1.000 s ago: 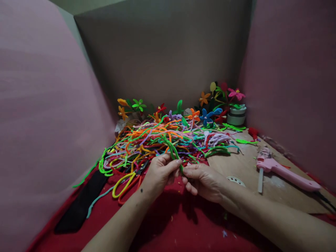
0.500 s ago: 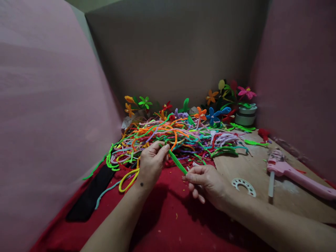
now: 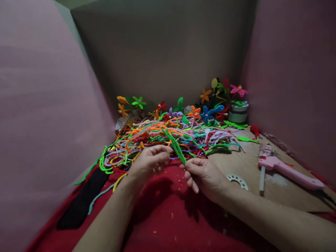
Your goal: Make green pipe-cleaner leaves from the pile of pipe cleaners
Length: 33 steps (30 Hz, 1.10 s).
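My right hand [image 3: 203, 176] pinches the lower end of a folded length of green pipe cleaner [image 3: 176, 147] between thumb and forefinger. Its strands slant up and to the left, and the upper end stands free. My left hand [image 3: 151, 161] is just left of the strands, fingers loosely stretched towards them with nothing visible in its grasp. Whether its fingertips brush the green strands I cannot tell. Behind both hands lies a tangled heap of coloured pipe cleaners [image 3: 147, 134].
A pink glue gun [image 3: 286, 168] and a white arc-shaped piece with holes [image 3: 237, 181] lie on a wooden board [image 3: 225, 162] at right. Pipe-cleaner flowers [image 3: 207, 114] and a pale green pot [image 3: 238, 112] stand behind. A black flat object [image 3: 81, 201] rests on red cloth [image 3: 157, 224] at left.
My left hand has let go of the green pipe cleaner's upper end and dropped back to the left. The strands now point more steeply up. The whole view has shifted slightly.
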Each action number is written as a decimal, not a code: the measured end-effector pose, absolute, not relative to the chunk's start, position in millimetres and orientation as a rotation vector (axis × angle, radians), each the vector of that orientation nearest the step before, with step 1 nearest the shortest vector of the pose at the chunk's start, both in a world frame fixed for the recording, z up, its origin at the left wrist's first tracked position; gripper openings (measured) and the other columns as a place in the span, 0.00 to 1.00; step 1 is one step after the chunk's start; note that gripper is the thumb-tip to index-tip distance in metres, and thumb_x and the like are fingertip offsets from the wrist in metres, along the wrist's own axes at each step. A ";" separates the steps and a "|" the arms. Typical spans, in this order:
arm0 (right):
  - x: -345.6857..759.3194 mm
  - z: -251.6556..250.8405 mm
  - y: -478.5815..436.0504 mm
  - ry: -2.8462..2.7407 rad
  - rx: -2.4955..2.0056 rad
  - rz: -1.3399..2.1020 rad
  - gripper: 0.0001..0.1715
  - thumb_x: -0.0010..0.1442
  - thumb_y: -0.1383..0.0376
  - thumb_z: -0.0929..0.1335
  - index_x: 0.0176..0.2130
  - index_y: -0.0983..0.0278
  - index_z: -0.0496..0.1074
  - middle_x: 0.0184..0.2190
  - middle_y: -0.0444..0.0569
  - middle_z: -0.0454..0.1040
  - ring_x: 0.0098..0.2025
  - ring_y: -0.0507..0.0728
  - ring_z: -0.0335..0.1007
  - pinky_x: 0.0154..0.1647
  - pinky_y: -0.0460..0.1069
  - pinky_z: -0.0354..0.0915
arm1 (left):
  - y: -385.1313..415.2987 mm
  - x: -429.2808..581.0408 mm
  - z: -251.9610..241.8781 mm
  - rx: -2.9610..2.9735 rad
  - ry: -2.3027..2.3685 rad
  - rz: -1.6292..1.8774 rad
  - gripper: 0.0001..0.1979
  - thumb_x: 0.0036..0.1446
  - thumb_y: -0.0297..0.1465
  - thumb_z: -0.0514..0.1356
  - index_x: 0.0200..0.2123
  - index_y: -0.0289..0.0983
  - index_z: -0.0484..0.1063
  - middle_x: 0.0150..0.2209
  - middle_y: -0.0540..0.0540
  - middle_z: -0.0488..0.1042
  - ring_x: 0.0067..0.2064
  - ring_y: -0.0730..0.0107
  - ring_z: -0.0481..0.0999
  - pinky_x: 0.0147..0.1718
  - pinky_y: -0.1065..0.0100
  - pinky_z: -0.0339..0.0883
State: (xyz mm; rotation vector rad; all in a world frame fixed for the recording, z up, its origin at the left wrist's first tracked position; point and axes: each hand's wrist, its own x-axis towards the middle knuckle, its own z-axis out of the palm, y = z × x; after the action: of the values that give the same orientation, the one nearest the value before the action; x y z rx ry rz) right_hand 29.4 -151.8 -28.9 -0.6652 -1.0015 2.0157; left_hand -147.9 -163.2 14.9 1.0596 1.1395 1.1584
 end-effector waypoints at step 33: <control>33.1 -35.9 -148.4 -1.105 -0.743 2.086 0.10 0.43 0.64 0.72 0.23 0.68 0.70 0.17 0.42 0.67 0.19 0.48 0.59 0.23 0.46 0.53 | -169.8 -114.4 -3.0 1.061 1.291 1.126 0.14 0.44 0.37 0.64 0.19 0.33 0.66 0.12 0.54 0.62 0.12 0.84 0.55 0.11 0.78 0.45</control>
State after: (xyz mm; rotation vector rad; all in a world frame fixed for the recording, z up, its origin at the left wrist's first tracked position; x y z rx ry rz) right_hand 33.1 -148.4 -35.9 -0.7428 -1.1048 2.0863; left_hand -114.4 -169.8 -3.0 1.0608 1.2914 1.1263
